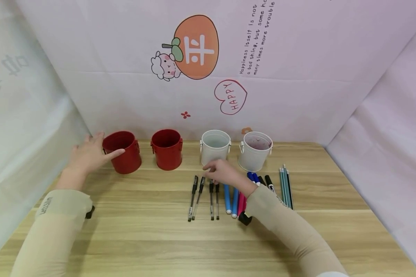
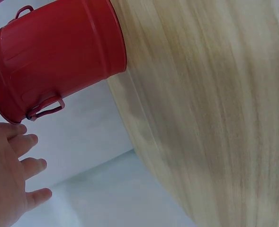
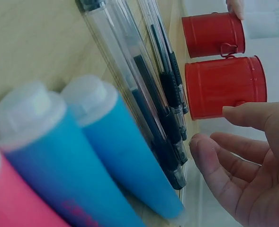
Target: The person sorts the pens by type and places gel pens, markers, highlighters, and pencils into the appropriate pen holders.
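My left hand [image 1: 88,154] is at the left side of the leftmost red bucket [image 1: 130,159], fingers spread and thumb across its front. In the left wrist view its fingers [image 2: 31,166] lie beside the rim; whether they touch it is unclear. A second red bucket [image 1: 167,154] stands to the right. My right hand [image 1: 225,173] hovers over the tops of several black gel pens [image 1: 211,202], just before a white bucket [image 1: 213,154]. The right wrist view shows its thumb and fingers loosely bent and apart, with nothing between them.
Another white bucket [image 1: 254,157] stands at the right. Blue markers [image 1: 227,200], pink markers [image 1: 241,202], dark-capped markers [image 1: 269,182] and several pencils [image 1: 285,188] lie on the wooden table [image 1: 142,238]. A printed white cloth [image 1: 142,100] hangs behind the buckets.
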### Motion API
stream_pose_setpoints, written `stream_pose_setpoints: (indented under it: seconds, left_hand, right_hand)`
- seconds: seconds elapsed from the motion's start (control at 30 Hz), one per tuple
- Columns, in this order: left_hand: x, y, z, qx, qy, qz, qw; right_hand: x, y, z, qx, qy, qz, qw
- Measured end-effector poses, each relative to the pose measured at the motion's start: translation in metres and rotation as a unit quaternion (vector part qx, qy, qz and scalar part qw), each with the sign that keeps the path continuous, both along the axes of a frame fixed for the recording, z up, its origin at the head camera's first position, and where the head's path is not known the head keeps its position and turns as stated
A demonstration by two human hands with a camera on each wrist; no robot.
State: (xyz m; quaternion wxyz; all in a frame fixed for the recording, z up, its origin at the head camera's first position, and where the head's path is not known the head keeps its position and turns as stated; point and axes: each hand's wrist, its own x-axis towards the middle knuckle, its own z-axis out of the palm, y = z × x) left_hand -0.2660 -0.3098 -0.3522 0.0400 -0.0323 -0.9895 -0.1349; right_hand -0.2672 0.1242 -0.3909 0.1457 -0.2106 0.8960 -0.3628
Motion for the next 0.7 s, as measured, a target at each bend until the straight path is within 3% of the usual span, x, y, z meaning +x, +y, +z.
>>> stream_pose_setpoints:
  seconds: [0.4, 0.7]
  left_hand:
    - [-0.0015, 0.0024, 0.0014, 0.009, -0.046, 0.002, 0.9989]
    - [-0.0022, 0.0042, 0.0041, 0.030, -0.069, 0.004, 0.9971]
  right_hand:
    - [-0.0051, 0.0031, -0.0039, 0.049, -0.006, -0.035, 0.9982]
    - [-0.0071, -0.0006, -0.0066, 0.095, -0.002, -0.036, 0.9949]
